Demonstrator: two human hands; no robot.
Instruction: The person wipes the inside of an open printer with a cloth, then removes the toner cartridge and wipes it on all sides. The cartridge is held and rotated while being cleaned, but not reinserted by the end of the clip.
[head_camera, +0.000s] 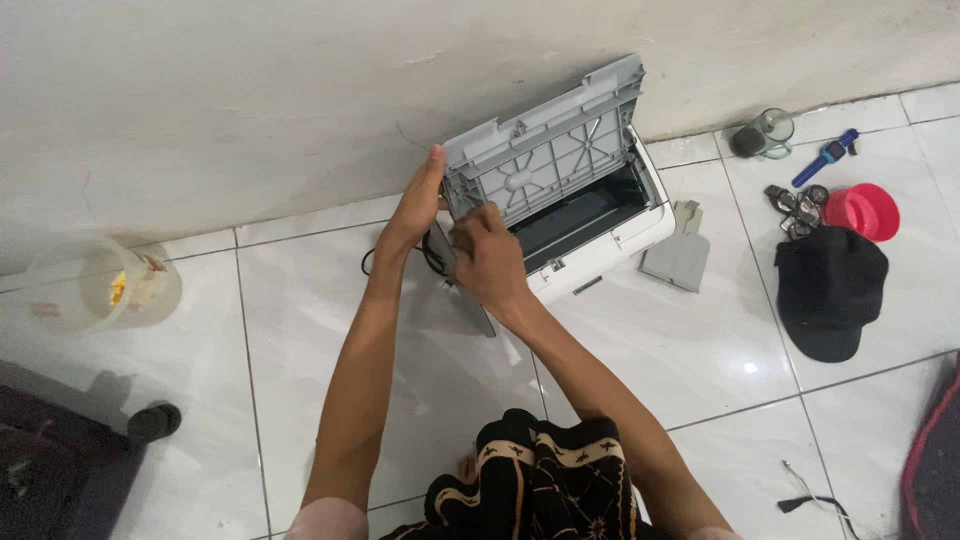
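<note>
A: Where is the printer?

B: The white printer (590, 215) sits on the tiled floor (330, 330) against the wall at twelve o'clock, its long axis running ten to four, its front toward five.

A: And your hands?

B: Your left hand (418, 200) presses flat on the raised grey lid (545, 150); your right hand (488, 258) curls at its corner. What it holds, I cannot tell. Steady the lid so it does not drop.

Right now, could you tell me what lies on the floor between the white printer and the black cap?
In the head view, a loose grey plastic tray piece lies on the tiles between the printer and the black cap, close beside the printer.
</note>
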